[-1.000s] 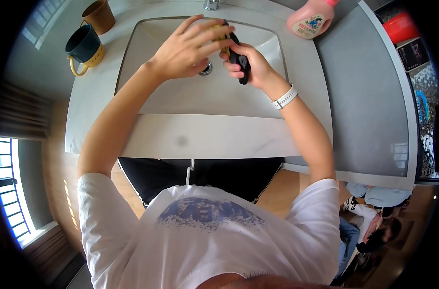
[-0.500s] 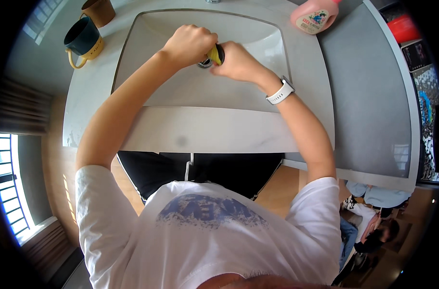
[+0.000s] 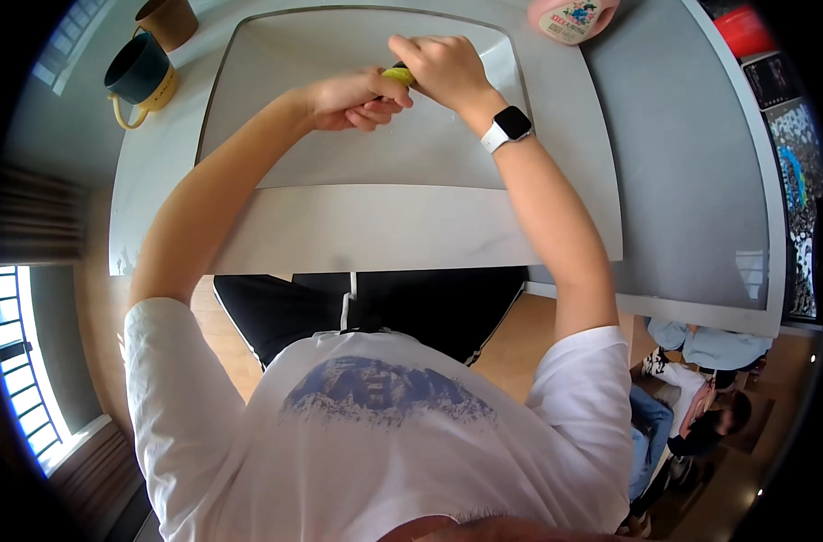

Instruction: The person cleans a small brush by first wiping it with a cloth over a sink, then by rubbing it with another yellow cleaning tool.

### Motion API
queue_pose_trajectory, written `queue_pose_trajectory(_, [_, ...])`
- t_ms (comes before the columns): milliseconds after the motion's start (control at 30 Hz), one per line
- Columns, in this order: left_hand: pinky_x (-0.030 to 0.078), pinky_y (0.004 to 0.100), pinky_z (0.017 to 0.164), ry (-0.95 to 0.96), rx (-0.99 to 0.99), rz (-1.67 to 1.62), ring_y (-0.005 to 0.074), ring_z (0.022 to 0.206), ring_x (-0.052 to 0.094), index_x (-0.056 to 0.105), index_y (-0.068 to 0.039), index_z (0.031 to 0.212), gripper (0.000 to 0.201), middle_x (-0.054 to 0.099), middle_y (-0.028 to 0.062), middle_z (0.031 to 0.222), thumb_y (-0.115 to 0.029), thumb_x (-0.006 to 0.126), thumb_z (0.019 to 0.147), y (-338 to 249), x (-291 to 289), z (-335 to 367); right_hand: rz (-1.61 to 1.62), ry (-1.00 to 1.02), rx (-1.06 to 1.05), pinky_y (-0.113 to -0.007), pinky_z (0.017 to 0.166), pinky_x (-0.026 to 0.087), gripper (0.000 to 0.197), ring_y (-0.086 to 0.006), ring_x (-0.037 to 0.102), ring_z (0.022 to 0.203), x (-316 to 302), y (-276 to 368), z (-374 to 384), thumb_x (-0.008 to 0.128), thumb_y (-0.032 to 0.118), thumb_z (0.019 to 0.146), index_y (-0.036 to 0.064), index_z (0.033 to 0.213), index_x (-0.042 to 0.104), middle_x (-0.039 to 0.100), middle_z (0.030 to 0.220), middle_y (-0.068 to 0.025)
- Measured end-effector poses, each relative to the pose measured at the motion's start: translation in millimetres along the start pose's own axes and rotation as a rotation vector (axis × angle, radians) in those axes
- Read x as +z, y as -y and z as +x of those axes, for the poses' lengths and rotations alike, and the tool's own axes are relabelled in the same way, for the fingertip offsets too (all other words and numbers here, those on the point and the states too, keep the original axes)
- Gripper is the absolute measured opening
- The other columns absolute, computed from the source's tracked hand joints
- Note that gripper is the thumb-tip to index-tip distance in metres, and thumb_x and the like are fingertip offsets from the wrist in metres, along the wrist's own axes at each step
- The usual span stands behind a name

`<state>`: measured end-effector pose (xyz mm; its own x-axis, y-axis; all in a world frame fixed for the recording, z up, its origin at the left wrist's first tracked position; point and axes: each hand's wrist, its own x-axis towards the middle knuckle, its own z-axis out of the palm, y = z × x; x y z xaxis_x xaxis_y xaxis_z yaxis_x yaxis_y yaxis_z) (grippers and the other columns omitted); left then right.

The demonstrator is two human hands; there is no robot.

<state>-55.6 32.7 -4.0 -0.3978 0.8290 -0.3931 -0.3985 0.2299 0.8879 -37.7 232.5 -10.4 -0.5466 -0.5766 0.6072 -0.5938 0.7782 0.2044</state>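
Observation:
Both my hands meet over the white sink basin (image 3: 339, 45). My left hand (image 3: 353, 95) is curled, its fingertips pinching a small yellow sponge-like piece (image 3: 399, 77). My right hand (image 3: 434, 61) is closed just to the right of it, over a dark object (image 3: 399, 65) that is almost wholly hidden; only a sliver shows above the yellow piece. The two hands touch at the yellow piece. A white-strapped watch (image 3: 509, 126) sits on my right wrist.
A dark mug with a yellow handle (image 3: 139, 72) and a brown cup (image 3: 167, 20) stand on the counter left of the basin. A pink bottle (image 3: 569, 18) stands at the back right. Grey counter (image 3: 682, 163) runs to the right, with a red container (image 3: 743, 32) at its far end.
My hands have closed together and shifted a little to the right over the basin. The dark object, plainly visible in my right hand a second ago, is now nearly covered.

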Motion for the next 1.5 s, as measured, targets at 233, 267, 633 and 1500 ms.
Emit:
queue_pose_trajectory(233, [0.017,0.022,0.048,-0.097,-0.065,0.17,0.003,0.057,0.026,0.061,-0.01,0.102,0.015,0.033,-0.0067,0.066,-0.017,0.069,0.092,1,-55,-5,0.211,0.253,0.209,-0.041,0.065,0.056,0.039,-0.03,0.071,0.079,-6,35,11,0.08,0.019,0.082,0.0122,0.118,0.066,0.074,0.09,-0.0136])
queue_pose_trajectory(267, [0.02,0.0228,0.05,-0.114,0.011,0.187,0.0042,0.059,0.027,0.058,-0.008,0.114,0.027,0.036,-0.0049,0.069,-0.017,0.07,0.091,2,-54,-7,0.273,0.262,0.186,-0.041,0.067,0.057,0.043,-0.0304,0.071,0.084,-10,38,10,0.079,0.02,0.084,0.0139,0.125,0.067,0.074,0.093,-0.0151])
queue_pose_trajectory(633, [0.052,0.041,0.101,-0.709,1.195,1.232,0.0336,0.114,0.065,0.043,-0.005,0.14,0.06,0.065,0.0156,0.124,-0.004,0.07,0.086,4,6,-14,1.492,0.089,1.114,-0.021,0.042,0.027,0.026,-0.0071,0.044,0.052,-46,14,-1,0.068,0.027,0.097,0.0038,0.11,0.067,0.059,0.08,-0.004])
queue_pose_trajectory(1500, [0.052,0.0363,0.055,-0.675,1.432,1.73,0.0224,0.062,0.062,0.063,-0.009,0.083,0.011,0.063,0.003,0.077,-0.009,0.073,0.078,-24,-13,-28,2.416,0.82,0.706,-0.019,0.036,0.017,0.024,-0.0011,0.027,0.039,-57,50,11,0.056,0.024,0.096,0.0067,0.082,0.048,0.035,0.055,0.0067])
